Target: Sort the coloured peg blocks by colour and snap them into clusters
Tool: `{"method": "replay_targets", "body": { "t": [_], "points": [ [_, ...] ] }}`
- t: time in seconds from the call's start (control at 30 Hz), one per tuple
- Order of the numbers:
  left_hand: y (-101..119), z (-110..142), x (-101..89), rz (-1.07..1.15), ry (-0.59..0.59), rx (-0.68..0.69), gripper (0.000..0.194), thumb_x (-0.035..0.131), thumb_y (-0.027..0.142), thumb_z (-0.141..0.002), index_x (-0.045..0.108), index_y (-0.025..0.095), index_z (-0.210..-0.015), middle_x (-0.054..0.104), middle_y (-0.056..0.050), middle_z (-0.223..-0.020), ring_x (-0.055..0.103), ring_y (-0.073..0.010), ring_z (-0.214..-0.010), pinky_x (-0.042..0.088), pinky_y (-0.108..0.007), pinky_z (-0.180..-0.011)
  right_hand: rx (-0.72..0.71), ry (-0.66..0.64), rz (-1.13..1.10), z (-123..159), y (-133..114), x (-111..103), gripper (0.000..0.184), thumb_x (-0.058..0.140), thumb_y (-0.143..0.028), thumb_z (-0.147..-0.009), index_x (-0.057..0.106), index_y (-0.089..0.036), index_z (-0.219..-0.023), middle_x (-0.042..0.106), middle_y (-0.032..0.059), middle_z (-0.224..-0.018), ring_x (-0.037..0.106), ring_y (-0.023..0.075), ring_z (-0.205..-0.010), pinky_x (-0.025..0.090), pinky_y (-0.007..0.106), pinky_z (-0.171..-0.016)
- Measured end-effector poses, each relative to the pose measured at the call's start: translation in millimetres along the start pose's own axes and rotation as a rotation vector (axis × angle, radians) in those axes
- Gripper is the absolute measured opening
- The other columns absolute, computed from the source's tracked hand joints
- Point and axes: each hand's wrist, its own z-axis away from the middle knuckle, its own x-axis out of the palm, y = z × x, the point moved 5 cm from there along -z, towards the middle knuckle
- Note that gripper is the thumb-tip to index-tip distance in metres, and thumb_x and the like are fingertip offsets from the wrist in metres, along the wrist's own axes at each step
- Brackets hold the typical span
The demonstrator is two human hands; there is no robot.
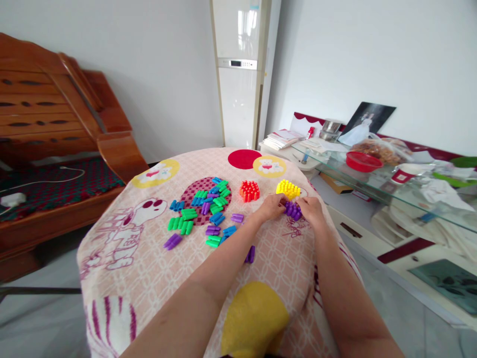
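Soft, fairly bright light spreads evenly over the table, leaving only faint, soft-edged shadows on it. Beyond the table, a tall white unit carries a window-shaped glare on its upper panel, so daylight seems to come from the camera's side. The pale wall behind the table shades gently into grey. Right of the table, a glass shelf shows streaky reflections. Wide-angle distortion slants the bench left of the table and stretches the near forearms. Fine detail around the fingers is slightly soft.
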Motion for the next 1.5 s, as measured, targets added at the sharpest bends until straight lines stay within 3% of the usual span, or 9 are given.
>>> {"method": "replay_targets", "body": {
  "t": [0.13,0.33,0.5,0.63,0.9,1.13,1.27,1.37,1.5],
  "points": [
    [3,12,-8.8,0.028,0.040,0.007,0.040,0.058,0.009,-0.078,0.064,0.011,-0.117,0.074,-0.009,-0.101,0.069,-0.0141,-0.082,0.056,-0.025,-0.076,-0.014,0.014,-0.008,2,0,-1,0.040,0.048,-0.037,-0.089,0.068,-0.016,-0.062,0.066,0.0078,-0.063,0.055,0.0187,-0.061,0.031,0.029,-0.057],
    [-9,58,-71.5,-0.252,0.065,-0.053,0.027,0.056,0.011,-0.081,0.073,0.013,-0.102,0.075,-0.007,-0.092,0.068,-0.0166,-0.081,0.054,-0.028,-0.081,0.036,-0.019,-0.001,2,-1,-2,0.040,0.048,-0.037,-0.087,0.069,-0.014,-0.062,0.065,0.0071,-0.062,0.055,0.0174,-0.060,0.031,0.028,-0.056],
    [-40,93,-100.1,-0.470,-0.125,-0.171,0.031,0.062,0.007,-0.071,0.076,0.016,-0.098,0.076,-0.006,-0.095,0.069,-0.0193,-0.086,0.050,-0.026,-0.077,0.034,-0.022,0.001,3,-4,-3,0.040,0.049,-0.037,-0.088,0.070,-0.013,-0.065,0.066,0.0079,-0.063,0.055,0.0168,-0.060,0.031,0.027,-0.056],
    [-51,103,-96.7,-0.529,-0.199,-0.169,0.032,0.065,0.012,-0.069,0.077,0.019,-0.097,0.076,-0.005,-0.092,0.068,-0.0211,-0.087,0.048,-0.026,-0.073,0.038,-0.028,0.012,4,-5,-3,0.040,0.048,-0.037,-0.088,0.071,-0.012,-0.066,0.066,0.0086,-0.064,0.056,0.0171,-0.061,0.032,0.028,-0.056],
    [-29,92,-95.5,-0.467,-0.012,-0.145,0.027,0.062,0.021,-0.077,0.074,0.015,-0.100,0.075,-0.007,-0.093,0.067,-0.0203,-0.084,0.049,-0.028,-0.077,0.044,-0.037,0.028,5,-7,-4,0.040,0.047,-0.035,-0.089,0.074,-0.011,-0.071,0.068,0.0096,-0.068,0.057,0.0180,-0.063,0.032,0.028,-0.057],
    [14,65,-55.2,-0.296,0.030,-0.055,0.034,0.057,0.017,-0.081,0.068,0.015,-0.114,0.075,-0.006,-0.095,0.068,-0.0176,-0.085,0.051,-0.027,-0.078,0.034,-0.032,0.023,4,-6,-4,0.038,0.048,-0.037,-0.088,0.073,-0.014,-0.070,0.068,0.0085,-0.067,0.058,0.0189,-0.064,0.033,0.028,-0.058],
    [34,48,-29.6,-0.356,0.022,-0.052,0.017,0.059,0.021,-0.084,0.069,0.014,-0.096,0.073,-0.008,-0.090,0.067,-0.0200,-0.085,0.051,-0.029,-0.078,0.015,-0.011,0.006,2,-4,-2,0.039,0.048,-0.037,-0.090,0.073,-0.015,-0.069,0.069,0.0084,-0.067,0.059,0.0192,-0.065,0.035,0.028,-0.060],
    [38,36,-13.6,-0.411,-0.005,-0.064,0.013,0.059,0.024,-0.086,0.069,0.015,-0.088,0.071,-0.010,-0.091,0.067,-0.0233,-0.092,0.051,-0.032,-0.083,0.011,-0.014,0.028,0,-1,1,0.039,0.048,-0.037,-0.090,0.072,-0.016,-0.068,0.069,0.0091,-0.069,0.060,0.0201,-0.067,0.035,0.029,-0.060],
    [34,28,-1.3,-0.404,0.018,-0.134,0.021,0.063,0.027,-0.086,0.064,0.013,-0.102,0.070,-0.012,-0.099,0.066,-0.0267,-0.100,0.051,-0.035,-0.086,-0.009,0.004,0.030,-2,1,3,0.039,0.049,-0.037,-0.091,0.072,-0.017,-0.067,0.071,0.0097,-0.070,0.061,0.0212,-0.069,0.035,0.029,-0.059]
  ]
}}
